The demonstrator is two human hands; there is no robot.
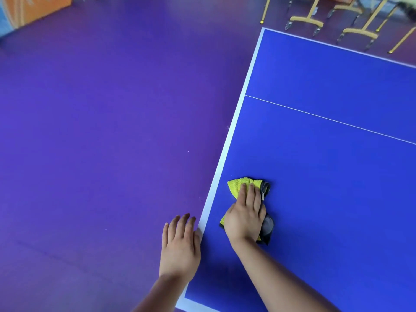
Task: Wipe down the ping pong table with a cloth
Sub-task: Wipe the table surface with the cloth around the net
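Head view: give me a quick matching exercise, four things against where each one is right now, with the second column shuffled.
Things:
1 cloth
2 left hand
3 right hand
4 chairs

Places:
A beyond the far end of the table
B pressed flat on top of the cloth
C lying on the blue table near its white side edge
D over the purple floor, right beside the table edge

Pairs: 1-C, 2-D, 3-B, 4-A
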